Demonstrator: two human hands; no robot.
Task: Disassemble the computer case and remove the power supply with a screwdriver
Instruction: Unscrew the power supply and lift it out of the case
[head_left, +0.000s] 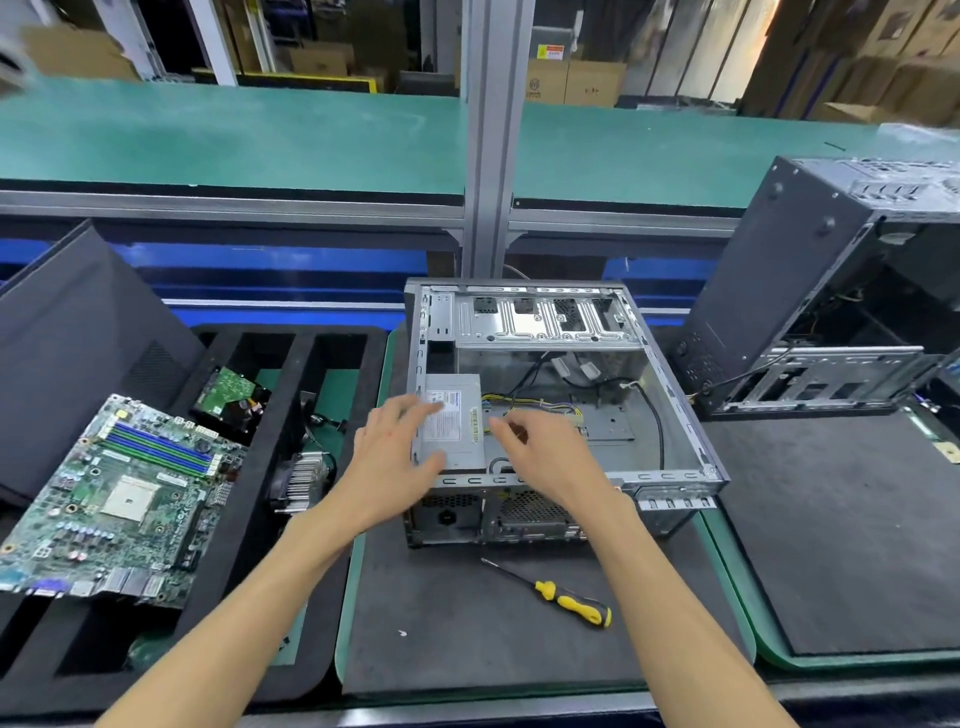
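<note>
An open grey computer case (670, 384) lies on its side on a dark mat, its inside facing up. A grey power supply (460, 426) with a white label sits in the case's near left corner, with yellow and black cables running off to its right. My left hand (395, 462) hovers over the power supply's left side with fingers spread and relaxed. My right hand (545, 452) is just right of the power supply, above the cables, fingers loosely bent and holding nothing. A yellow-handled screwdriver (566, 603) lies on the mat in front of the case.
A green motherboard (119, 493) leans on a black foam tray (270, 519) at left, beside a hard drive (228, 395) and a finned heatsink (306, 478). A dark side panel (67, 338) stands far left. Another black computer case (810, 280) stands at right. A metal post (488, 156) rises behind.
</note>
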